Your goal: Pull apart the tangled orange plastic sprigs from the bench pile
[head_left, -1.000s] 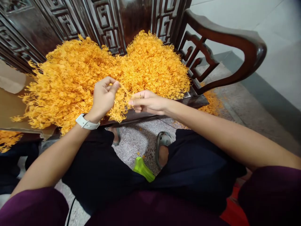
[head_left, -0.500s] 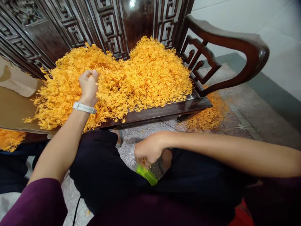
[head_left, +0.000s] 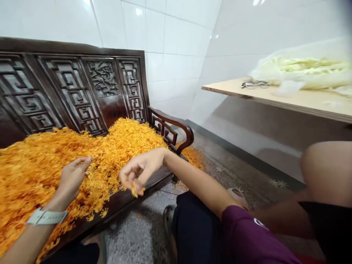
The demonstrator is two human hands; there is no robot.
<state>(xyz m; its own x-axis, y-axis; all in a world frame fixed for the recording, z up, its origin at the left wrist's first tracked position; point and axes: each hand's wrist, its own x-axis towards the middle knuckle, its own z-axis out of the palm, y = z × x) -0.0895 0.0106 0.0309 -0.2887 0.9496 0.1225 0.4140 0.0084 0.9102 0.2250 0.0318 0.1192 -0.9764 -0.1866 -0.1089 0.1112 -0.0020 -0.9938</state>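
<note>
White glazed wall tiles (head_left: 165, 36) rise behind everything, glossy and square-cut. Against them stands the worktop, a dark carved hardwood settee (head_left: 68, 88) with a fretwork back of angular key patterns, a relief panel and a curved, polished armrest (head_left: 176, 123). Below it lies a speckled terrazzo floor (head_left: 132, 234). To the far right, a pale wooden board (head_left: 275, 96) carries a crumpled translucent plastic bag (head_left: 302, 69) with yellow-green material inside, and thin-framed eyeglasses (head_left: 255, 84).

A deep heap of spiky orange florets (head_left: 110, 154) covers the seat from the near left to the armrest, its texture dense and feathery. A smaller orange spill (head_left: 194, 157) lies on the floor just beyond the armrest. The right hand (head_left: 140, 172) hangs over the seat's front edge, its fingers curled and pinching a small orange sprig (head_left: 134, 190), though they partly hide it. The left hand (head_left: 72, 181), wearing a white strapped watch (head_left: 46, 216), lies over the heap with its fingers loose and open, holding nothing that can be seen. A plum-coloured sleeve (head_left: 247, 234) covers the right upper arm.
</note>
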